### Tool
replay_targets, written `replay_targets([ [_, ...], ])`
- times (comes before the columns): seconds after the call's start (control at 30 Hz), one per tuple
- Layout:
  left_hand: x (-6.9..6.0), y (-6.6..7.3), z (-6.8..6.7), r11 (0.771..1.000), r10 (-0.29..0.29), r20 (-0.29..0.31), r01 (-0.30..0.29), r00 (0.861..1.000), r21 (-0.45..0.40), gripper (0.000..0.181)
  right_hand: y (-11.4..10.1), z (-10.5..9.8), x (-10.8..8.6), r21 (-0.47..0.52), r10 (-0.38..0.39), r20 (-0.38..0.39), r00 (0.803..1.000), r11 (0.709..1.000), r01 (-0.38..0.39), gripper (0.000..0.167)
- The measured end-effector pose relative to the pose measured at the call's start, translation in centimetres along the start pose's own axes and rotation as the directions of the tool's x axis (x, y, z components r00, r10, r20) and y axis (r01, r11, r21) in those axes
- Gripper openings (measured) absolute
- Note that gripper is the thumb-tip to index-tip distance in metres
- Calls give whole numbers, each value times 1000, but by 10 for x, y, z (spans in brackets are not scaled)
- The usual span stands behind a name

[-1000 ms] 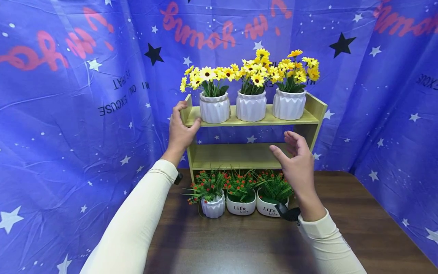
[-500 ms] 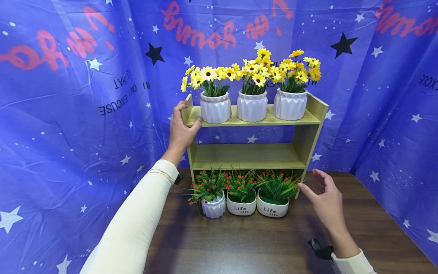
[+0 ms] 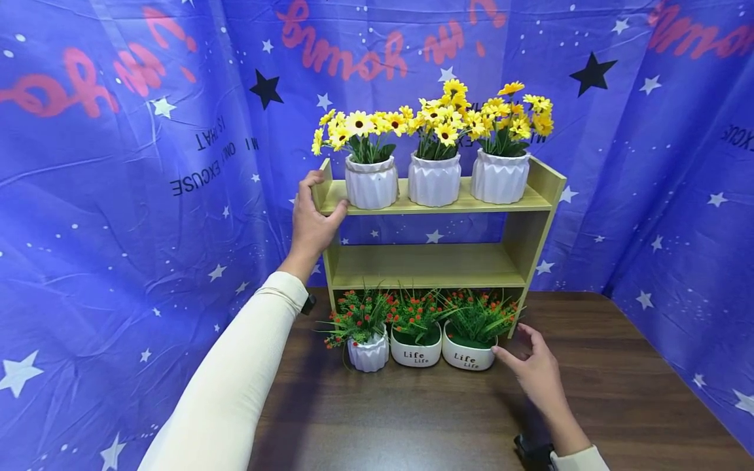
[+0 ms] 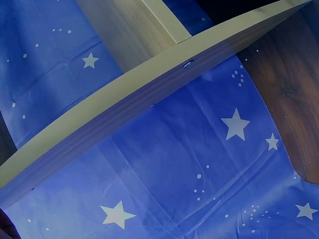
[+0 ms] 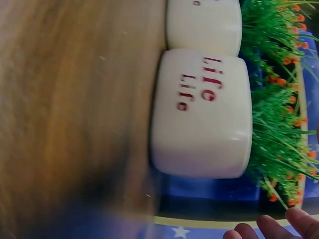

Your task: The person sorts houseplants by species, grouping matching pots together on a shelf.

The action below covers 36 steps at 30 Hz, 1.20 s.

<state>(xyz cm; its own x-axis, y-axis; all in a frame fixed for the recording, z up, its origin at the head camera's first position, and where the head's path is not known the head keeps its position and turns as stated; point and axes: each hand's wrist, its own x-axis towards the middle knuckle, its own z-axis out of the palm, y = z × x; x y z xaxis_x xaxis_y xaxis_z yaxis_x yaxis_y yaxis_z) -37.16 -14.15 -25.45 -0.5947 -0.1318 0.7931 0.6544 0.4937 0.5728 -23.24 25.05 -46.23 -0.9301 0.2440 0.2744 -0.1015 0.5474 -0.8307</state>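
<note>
My left hand (image 3: pixel 313 226) grips the upper left corner of a wooden shelf (image 3: pixel 442 265), its thumb on the top board's front edge. Beside the right-hand white "Life" pot (image 3: pixel 468 356) is my right hand (image 3: pixel 540 376), fingers spread and relaxed, thumb near the pot's right side; whether they touch I cannot tell. In the right wrist view its fingertips show below that pot (image 5: pixel 202 129). A second "Life" pot (image 3: pixel 415 354) and a white fluted pot (image 3: pixel 369 355), all with red-flowered plants, stand to the left. The left wrist view shows the shelf's side panel (image 4: pixel 124 89).
Three white fluted pots (image 3: pixel 371 186) with yellow flowers stand on the shelf's top board. The shelf stands at the back of a brown wooden table (image 3: pixel 412 418). A blue curtain (image 3: pixel 147 275) with stars hangs behind and at both sides.
My right hand has come down from in front of the shelf's middle level, out to the right, then in beside the right-hand "Life" pot. The left hand keeps its grip.
</note>
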Motion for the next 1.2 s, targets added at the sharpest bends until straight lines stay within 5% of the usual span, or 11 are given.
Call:
replay_targets([
  [0.6,1,-3,2,999,42,-22,-42,999,-2,52,21,27,7,91,109,149,983,988,-123,85],
  [1.2,2,-4,1,999,32,-26,-33,999,-17,52,23,53,14,196,91,157,983,973,-122,88],
])
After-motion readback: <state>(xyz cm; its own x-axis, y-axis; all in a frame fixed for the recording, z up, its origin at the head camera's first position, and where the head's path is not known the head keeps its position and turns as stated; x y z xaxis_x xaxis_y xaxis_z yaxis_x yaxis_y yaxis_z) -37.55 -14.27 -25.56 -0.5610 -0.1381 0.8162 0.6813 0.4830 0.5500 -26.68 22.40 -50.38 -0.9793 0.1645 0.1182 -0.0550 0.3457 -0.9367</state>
